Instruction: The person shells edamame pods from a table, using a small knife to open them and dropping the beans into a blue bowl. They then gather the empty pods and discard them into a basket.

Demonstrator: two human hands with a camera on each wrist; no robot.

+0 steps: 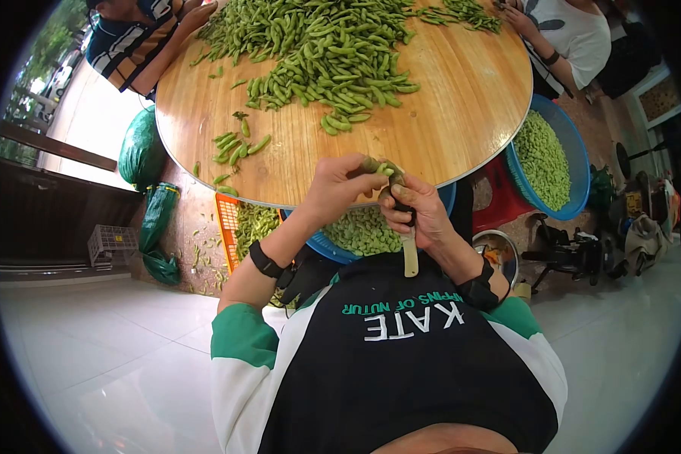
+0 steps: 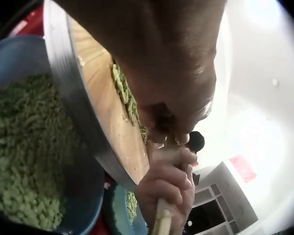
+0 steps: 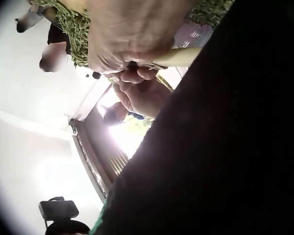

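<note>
Pointing lengthwise toward shirt (image 1: 325, 386): pale-ended tool (image 1: 410, 259), clamped in right grip (image 1: 422, 206) (left grip (image 1: 336, 186) pinching pod (image 1: 384, 169)).

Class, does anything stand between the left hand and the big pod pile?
Nothing visible does: the head view shows only bare tabletop between the left hand and the pod pile.

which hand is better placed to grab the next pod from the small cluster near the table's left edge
Probably the left hand: it sits nearer that small pod cluster, while the right hand grips a pale-ended tool. The left looks busy too, though.
</note>
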